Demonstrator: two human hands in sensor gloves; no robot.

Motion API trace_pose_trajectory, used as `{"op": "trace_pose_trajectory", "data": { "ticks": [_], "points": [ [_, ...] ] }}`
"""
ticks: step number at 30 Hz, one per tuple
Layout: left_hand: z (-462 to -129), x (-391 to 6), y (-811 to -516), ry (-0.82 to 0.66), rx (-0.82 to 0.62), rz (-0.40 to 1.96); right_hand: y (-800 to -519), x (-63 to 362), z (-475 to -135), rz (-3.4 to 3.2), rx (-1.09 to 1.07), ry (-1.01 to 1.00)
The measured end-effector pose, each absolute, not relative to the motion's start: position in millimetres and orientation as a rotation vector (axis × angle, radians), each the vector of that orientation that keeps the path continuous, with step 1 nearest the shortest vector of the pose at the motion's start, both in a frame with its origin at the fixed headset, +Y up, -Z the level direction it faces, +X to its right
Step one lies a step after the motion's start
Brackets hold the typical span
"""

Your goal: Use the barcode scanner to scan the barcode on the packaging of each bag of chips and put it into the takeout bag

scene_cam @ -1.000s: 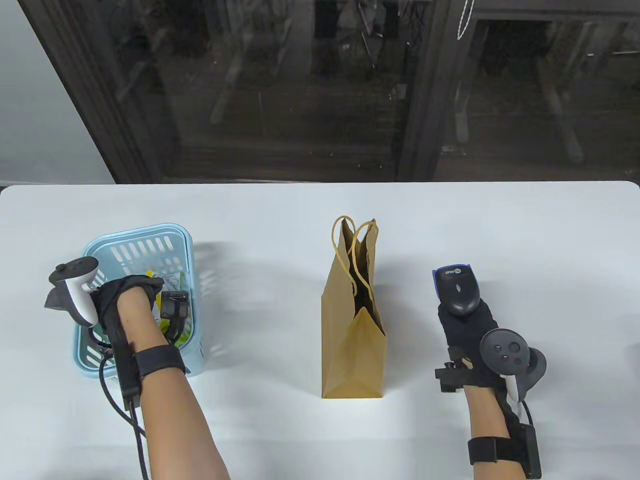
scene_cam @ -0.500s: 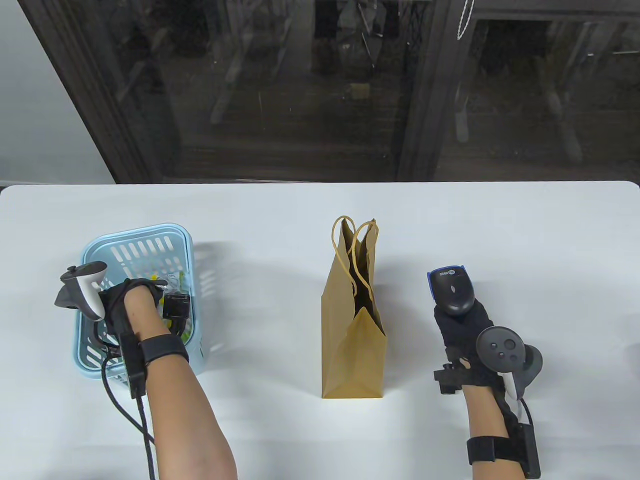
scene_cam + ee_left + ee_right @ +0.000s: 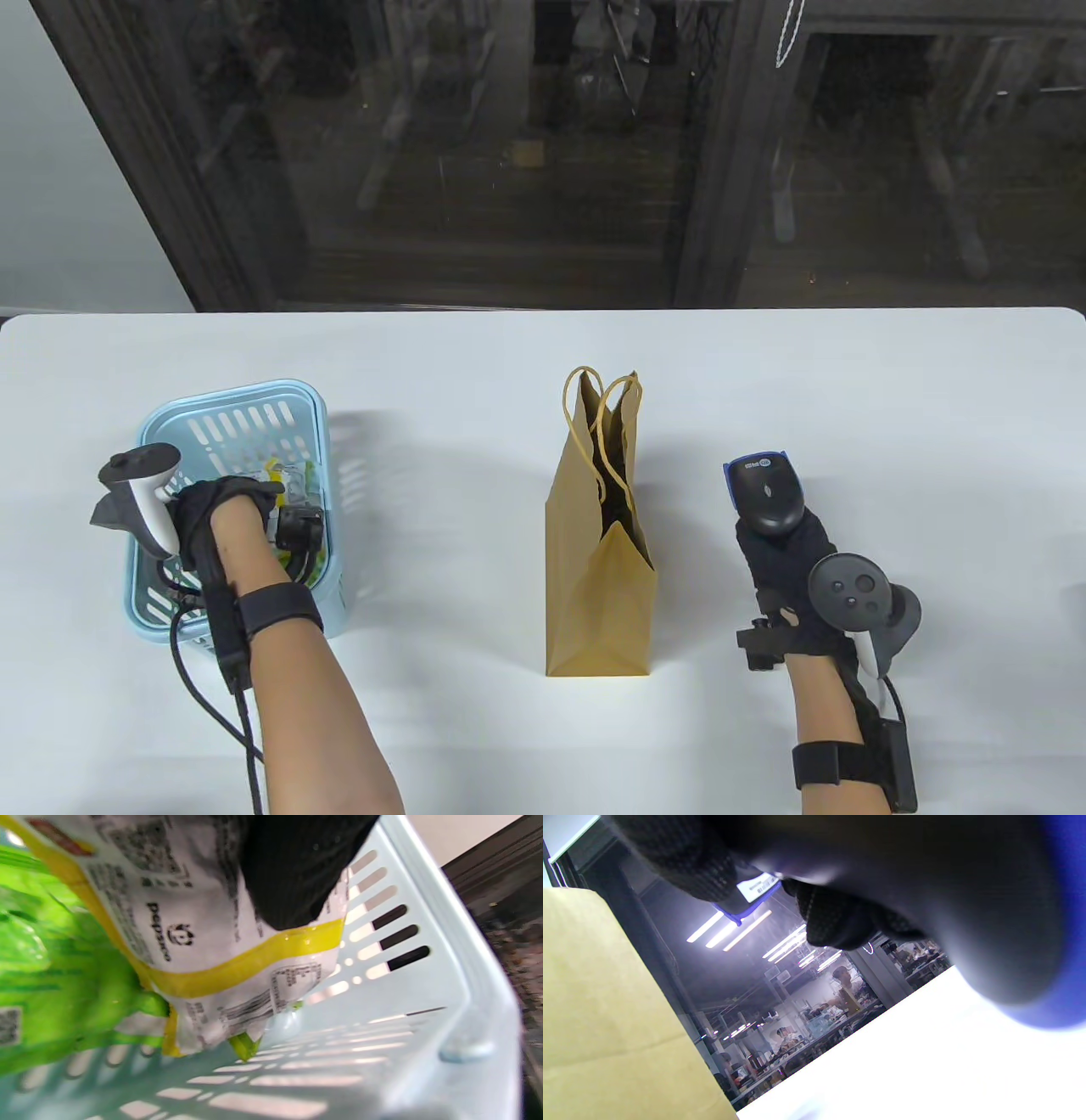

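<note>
We are early on: our left hand (image 3: 222, 519) pinches a white-and-yellow bag of chips (image 3: 220, 955) inside the basket (image 3: 242, 407) left of the takeout bag (image 3: 601, 543), our right hand (image 3: 785, 560) grips the barcode scanner (image 3: 766, 492), nothing visibly scanned.

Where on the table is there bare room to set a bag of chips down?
Bare table lies between the blue basket and the takeout bag, and all along the far edge behind both. The gap between the bag and the right hand with the scanner is narrower. The basket itself is crowded by the left hand and chip bags.
</note>
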State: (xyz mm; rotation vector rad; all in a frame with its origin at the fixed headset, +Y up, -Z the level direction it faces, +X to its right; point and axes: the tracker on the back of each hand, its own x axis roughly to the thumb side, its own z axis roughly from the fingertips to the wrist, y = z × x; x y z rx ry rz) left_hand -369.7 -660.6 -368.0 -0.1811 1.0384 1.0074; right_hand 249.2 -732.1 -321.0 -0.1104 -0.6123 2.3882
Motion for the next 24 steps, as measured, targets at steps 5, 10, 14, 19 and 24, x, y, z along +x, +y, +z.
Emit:
{"op": "trace_pose_trajectory", "data": {
  "ticks": [5, 10, 14, 19, 24],
  "points": [
    [-364, -361, -647, 0.91, -0.014, 1.005, -732, 250, -321, 2.381, -0.11, -0.618],
    [-355, -354, -631, 0.826, 0.095, 0.99, -729, 250, -319, 2.365, -0.102, -0.636],
    [-346, -348, -620, 0.741, 0.21, 1.052, -728, 249, -318, 2.364, -0.097, -0.647],
    [-343, -336, -598, 0.63, 0.362, 1.169, -727, 250, -316, 2.349, -0.093, -0.654],
    [-341, -315, -580, 0.489, 0.439, 1.233, -727, 249, -315, 2.348, -0.086, -0.664]
  ]
}}
